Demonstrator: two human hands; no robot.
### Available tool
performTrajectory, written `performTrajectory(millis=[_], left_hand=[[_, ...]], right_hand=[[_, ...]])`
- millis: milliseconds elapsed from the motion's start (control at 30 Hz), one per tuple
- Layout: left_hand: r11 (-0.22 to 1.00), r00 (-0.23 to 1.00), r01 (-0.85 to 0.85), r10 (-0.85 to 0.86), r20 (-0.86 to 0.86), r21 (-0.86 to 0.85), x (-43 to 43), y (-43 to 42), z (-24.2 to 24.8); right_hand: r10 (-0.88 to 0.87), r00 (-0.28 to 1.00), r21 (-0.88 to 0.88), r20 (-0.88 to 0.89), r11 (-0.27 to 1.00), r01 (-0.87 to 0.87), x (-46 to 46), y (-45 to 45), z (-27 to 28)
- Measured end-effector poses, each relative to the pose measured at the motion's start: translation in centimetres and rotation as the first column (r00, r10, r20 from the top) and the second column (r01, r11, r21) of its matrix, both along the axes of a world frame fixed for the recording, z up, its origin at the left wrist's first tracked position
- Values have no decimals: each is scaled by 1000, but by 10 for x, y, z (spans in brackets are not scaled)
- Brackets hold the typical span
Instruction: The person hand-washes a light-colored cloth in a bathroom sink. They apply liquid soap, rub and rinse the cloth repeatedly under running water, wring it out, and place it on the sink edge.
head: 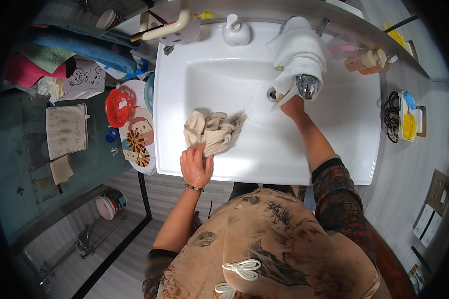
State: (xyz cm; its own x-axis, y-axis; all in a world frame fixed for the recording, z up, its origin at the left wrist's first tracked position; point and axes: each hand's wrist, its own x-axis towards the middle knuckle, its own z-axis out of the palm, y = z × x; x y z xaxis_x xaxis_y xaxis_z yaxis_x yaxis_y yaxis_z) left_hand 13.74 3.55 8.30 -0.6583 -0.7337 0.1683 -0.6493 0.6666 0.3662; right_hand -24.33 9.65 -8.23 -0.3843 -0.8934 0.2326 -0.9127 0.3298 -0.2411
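A crumpled beige cloth (pixel 211 130) lies in the front left part of the white washbasin (pixel 247 160). My left hand (pixel 196 164) rests at the basin's front rim, its fingertips touching the cloth's near edge. Further right, my right hand (pixel 293 106) reaches under the metal faucet (pixel 307 86), near the drain (pixel 272 94). Its fingers are partly hidden there, so what they hold is unclear. A white strip-like object (pixel 284 99) slants beside that hand. White towelling (pixel 299 52) is draped over the faucet. Some water shows on the basin floor.
A white pump bottle (pixel 236 31) stands on the back rim. More pump bottles (pixel 366 61) sit at the back right corner. Left of the basin, a red plastic basket (pixel 118 108) and beaded round items (pixel 136 142) rest on a small table (pixel 149 169).
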Motion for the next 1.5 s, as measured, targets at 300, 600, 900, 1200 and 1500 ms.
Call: performTrajectory(millis=[300, 600, 900, 1200, 1500], left_hand=[[1000, 1000, 3, -3, -2, 8, 2, 0, -2], [1000, 1000, -1, 1, -19, 20, 3, 0, -3], [1000, 1000, -5, 5, -21, 17, 3, 0, -2], [1000, 1000, -14, 15, -10, 17, 3, -1, -3], [1000, 1000, -11, 11, -2, 26, 3, -1, -3]], right_hand=[[126, 984, 77, 129, 988, -137, 10, -15, -11], [2, 973, -47, 232, 999, 9, -1, -13, -11], [115, 988, -279, 101, 957, -83, 16, -23, -14], [-252, 960, 56, 119, 967, 247, 17, -3, -25], [-32, 999, -62, -19, 998, 31, 18, -25, -34]])
